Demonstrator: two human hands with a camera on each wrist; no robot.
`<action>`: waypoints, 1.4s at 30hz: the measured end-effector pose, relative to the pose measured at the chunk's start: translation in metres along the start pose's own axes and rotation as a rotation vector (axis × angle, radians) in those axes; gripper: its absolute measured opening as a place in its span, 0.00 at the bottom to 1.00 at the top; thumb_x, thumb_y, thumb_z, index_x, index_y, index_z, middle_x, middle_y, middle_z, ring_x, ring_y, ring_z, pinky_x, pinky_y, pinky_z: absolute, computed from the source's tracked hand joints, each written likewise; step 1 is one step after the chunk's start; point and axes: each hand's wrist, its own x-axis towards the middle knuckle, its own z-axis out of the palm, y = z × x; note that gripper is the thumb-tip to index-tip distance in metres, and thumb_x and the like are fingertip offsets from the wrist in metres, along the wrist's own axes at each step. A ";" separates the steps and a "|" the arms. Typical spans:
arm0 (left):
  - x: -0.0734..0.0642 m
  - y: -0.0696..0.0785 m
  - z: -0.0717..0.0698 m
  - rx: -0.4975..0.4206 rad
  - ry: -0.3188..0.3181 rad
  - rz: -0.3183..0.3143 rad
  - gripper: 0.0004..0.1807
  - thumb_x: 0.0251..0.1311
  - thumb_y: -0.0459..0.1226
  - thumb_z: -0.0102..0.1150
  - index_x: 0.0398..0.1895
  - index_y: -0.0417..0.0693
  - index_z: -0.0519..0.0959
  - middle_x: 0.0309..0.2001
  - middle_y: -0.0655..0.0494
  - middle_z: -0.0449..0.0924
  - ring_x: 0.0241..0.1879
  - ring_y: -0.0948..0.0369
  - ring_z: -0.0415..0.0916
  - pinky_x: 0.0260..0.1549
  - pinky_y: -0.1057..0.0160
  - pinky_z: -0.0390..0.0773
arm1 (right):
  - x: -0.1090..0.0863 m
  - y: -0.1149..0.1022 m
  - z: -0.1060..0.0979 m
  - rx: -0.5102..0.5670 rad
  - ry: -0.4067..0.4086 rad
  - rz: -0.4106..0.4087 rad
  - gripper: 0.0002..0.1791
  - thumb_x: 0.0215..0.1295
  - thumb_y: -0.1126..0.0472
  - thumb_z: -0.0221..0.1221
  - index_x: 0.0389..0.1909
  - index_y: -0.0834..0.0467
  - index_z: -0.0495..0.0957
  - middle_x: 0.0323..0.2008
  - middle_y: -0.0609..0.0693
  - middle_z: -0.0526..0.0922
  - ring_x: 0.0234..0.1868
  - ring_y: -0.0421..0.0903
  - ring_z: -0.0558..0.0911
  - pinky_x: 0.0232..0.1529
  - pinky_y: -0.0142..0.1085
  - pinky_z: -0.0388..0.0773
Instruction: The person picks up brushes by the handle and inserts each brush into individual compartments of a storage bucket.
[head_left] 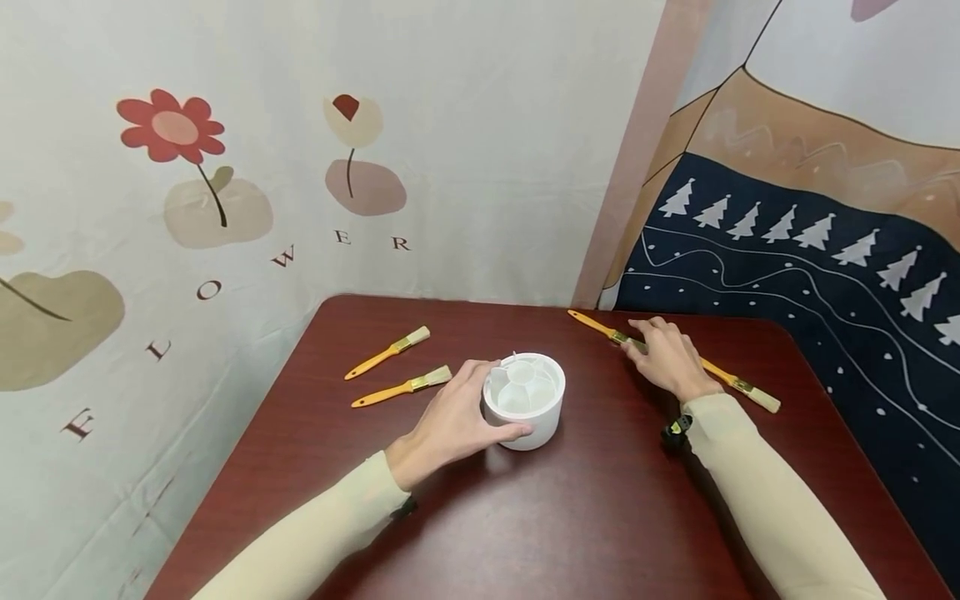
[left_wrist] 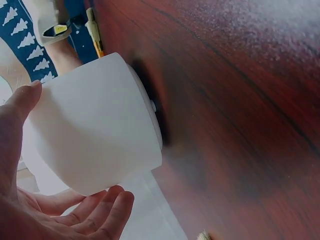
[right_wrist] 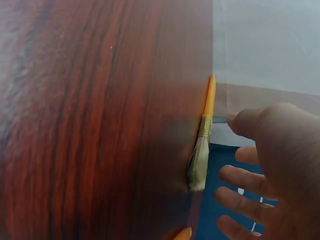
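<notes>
My left hand [head_left: 450,417] grips a round white organizer pot [head_left: 542,423] with divided compartments inside, thumb on the near side and fingers round its left. In the left wrist view the pot [left_wrist: 100,120] fills the space between thumb and fingertips, its base close over the table. My right hand [head_left: 666,358] hovers at the back right, fingers spread and loosely bent. Under its fingertips lies a paintbrush [head_left: 596,325] with a yellow handle and pale bristles; the right wrist view shows a gap between that brush [right_wrist: 202,145] and the fingers [right_wrist: 245,180].
Another paintbrush [head_left: 738,383] lies partly hidden behind my right wrist. Left of the pot lie two more, an upper paintbrush [head_left: 386,353] and a lower paintbrush [head_left: 401,388]. Printed cloth [head_left: 487,167] hangs behind the dark red table [head_left: 570,517].
</notes>
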 end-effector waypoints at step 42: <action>-0.005 0.007 -0.007 -0.024 -0.033 -0.038 0.55 0.66 0.70 0.78 0.88 0.53 0.73 0.74 0.52 0.81 0.71 0.53 0.84 0.68 0.44 0.89 | 0.014 -0.010 0.021 0.069 0.072 0.098 0.14 0.84 0.63 0.68 0.60 0.66 0.82 0.54 0.68 0.90 0.49 0.65 0.89 0.56 0.64 0.88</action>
